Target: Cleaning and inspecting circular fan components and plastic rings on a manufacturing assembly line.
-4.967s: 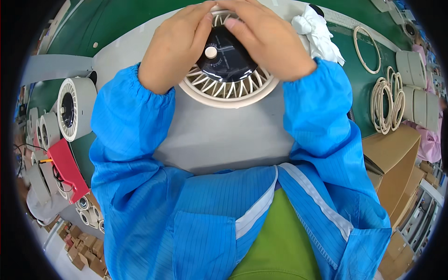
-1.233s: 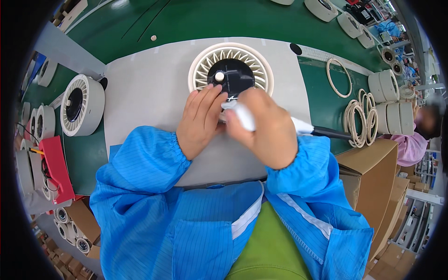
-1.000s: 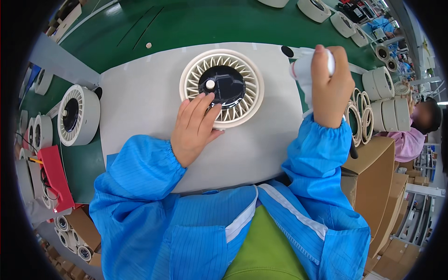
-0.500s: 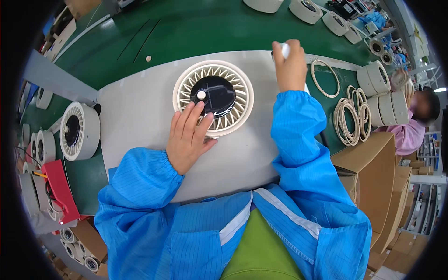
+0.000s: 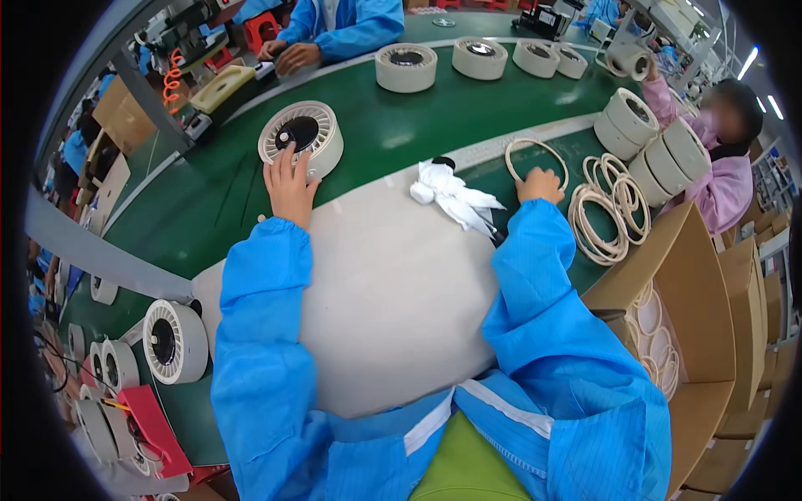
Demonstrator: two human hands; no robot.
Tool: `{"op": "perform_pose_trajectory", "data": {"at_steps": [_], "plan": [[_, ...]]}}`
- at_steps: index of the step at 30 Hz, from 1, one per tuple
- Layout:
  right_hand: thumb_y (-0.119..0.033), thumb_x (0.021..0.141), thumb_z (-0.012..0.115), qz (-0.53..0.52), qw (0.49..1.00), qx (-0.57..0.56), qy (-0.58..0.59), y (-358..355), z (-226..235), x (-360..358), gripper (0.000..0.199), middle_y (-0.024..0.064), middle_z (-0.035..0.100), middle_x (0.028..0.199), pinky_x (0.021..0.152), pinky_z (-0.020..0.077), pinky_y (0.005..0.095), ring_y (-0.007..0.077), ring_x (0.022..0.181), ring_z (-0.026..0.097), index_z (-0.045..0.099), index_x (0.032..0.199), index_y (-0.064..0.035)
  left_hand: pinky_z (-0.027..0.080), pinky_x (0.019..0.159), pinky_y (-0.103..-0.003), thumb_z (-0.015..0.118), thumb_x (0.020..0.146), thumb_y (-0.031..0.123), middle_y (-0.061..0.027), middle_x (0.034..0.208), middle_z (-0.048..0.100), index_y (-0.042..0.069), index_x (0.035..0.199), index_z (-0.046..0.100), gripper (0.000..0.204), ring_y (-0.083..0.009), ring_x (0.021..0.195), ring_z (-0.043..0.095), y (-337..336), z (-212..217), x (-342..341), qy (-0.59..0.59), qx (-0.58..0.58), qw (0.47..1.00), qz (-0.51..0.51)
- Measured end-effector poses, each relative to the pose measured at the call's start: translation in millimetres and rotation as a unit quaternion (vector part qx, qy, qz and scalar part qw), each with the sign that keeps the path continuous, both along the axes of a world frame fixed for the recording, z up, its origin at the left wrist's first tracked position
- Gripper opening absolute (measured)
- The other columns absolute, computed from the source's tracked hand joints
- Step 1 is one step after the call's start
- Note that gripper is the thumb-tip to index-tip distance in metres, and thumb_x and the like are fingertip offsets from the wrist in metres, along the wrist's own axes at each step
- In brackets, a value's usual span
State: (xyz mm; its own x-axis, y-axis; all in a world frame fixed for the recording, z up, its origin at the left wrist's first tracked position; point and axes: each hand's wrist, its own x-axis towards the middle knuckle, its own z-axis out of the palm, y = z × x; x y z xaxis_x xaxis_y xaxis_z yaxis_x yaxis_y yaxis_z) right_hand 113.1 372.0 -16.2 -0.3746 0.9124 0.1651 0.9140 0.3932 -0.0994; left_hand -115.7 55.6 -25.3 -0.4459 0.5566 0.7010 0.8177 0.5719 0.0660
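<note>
Touching fan housing (image 5: 301,138) rim: left hand (image 5: 289,185).

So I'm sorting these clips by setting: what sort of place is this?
Most likely a factory assembly line: identical round fan units queue on a green conveyor belt, and another worker in a blue smock sits across it.
</note>
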Motion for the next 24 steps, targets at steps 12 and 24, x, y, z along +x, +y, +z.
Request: {"op": "perform_pose_trajectory", "data": {"at_steps": [12, 24], "plan": [[-0.013, 0.087, 0.046, 0.357, 0.713, -0.037, 0.603, -125, 62, -50, 0.014, 0.0073, 0.051, 0.073, 0.061, 0.04, 0.03, 0.0166, 0.065, 0.049, 0.048, 0.095, -0.0008, 0.02, 0.098, -0.053, 0.065, 0.072, 0.029, -0.0156, 0.137, 0.021, 0.013, 0.13, 0.029, 0.07, -0.0382, 0.125, 0.019, 4, -4, 22, -0.026, 0.073, 0.989, 0.125], [-0.018, 0.091, 0.038, 0.467, 0.657, -0.403, 0.435, -200, -28, -108, 0.018, 0.004, 0.051, 0.066, 0.055, 0.0374, 0.0245, 0.01, 0.059, 0.045, 0.05, 0.092, -0.0041, 0.034, 0.088, -0.044, 0.06, 0.07, 0.009, -0.0216, 0.114, 0.042, 0.001, 0.109, 0.049, 0.041, -0.0385, 0.106, 0.04, -3, -18, 83, -0.121, 0.097, 0.988, -0.014]]}}
